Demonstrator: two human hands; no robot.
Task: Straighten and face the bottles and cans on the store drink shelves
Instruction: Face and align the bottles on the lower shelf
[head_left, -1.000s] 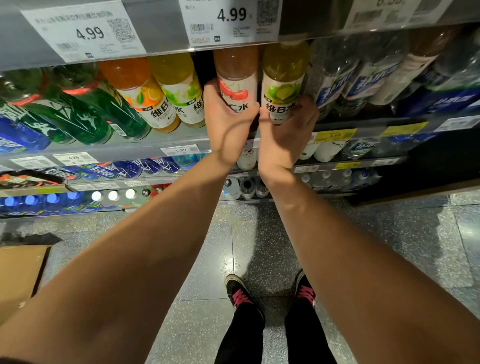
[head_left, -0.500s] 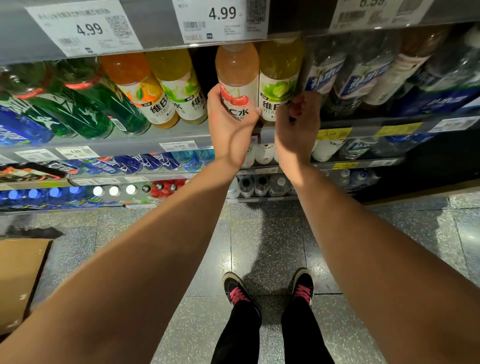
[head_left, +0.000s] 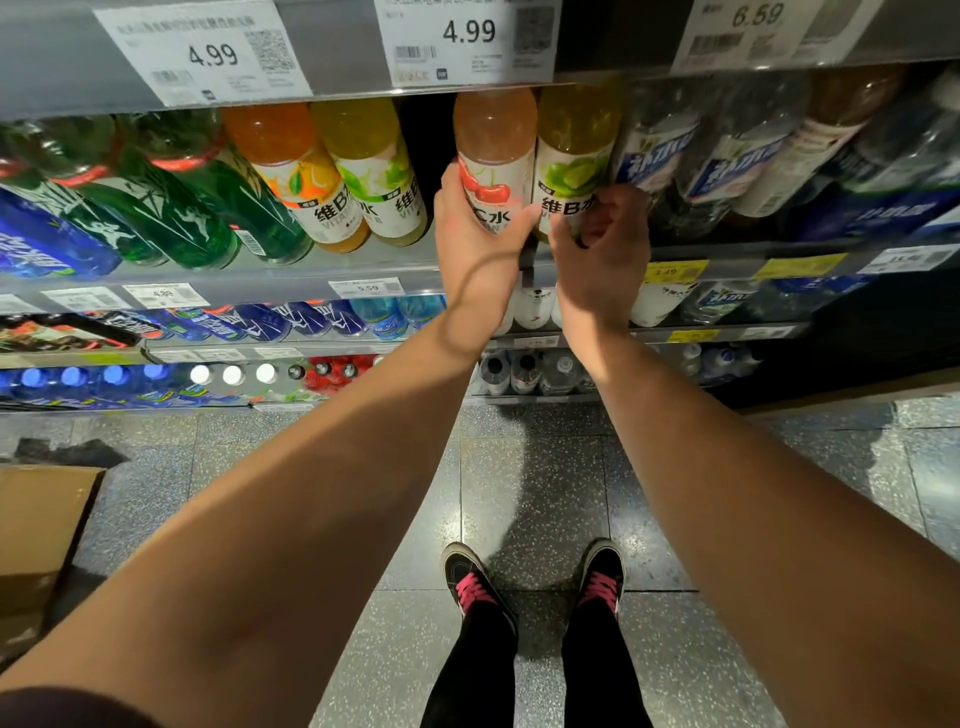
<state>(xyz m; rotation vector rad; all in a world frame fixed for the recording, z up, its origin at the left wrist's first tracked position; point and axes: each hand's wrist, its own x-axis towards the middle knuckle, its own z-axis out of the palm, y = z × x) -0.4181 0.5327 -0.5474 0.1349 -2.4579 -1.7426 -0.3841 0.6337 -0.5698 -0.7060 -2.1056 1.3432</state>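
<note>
Both hands up at the drink shelf (head_left: 322, 270), near its front edge, about mid-length. Left hand (head_left: 475, 244) grips the cherry bottle (head_left: 493, 150), thumb and fingers wrapped round the lower body. Right hand (head_left: 602, 254) has its fingers curled against the lower part of the lime bottle (head_left: 574, 156), which stands just beside the cherry one, touching it; whether they actually clamp it cannot be told. Both bottles upright, long axis vertical, labels facing out toward the camera, tops hidden behind the upper shelf rail.

Left of a dark gap: two more vitamin bottles, one orange bottle (head_left: 291, 171) and one yellow-green bottle (head_left: 371, 166), both labels out. Further left, two green bottles (head_left: 171, 208). Right of the hands, two clear bottles with blue labels (head_left: 691, 161). Three price tags (head_left: 470, 41) on the rail above: two read 4.99, one 6.59. Lower shelves hold more bottles, too many and too small to count. Two black shoes with pink laces (head_left: 475, 587) on the tile floor; one cardboard box (head_left: 36, 535) at the left edge.
</note>
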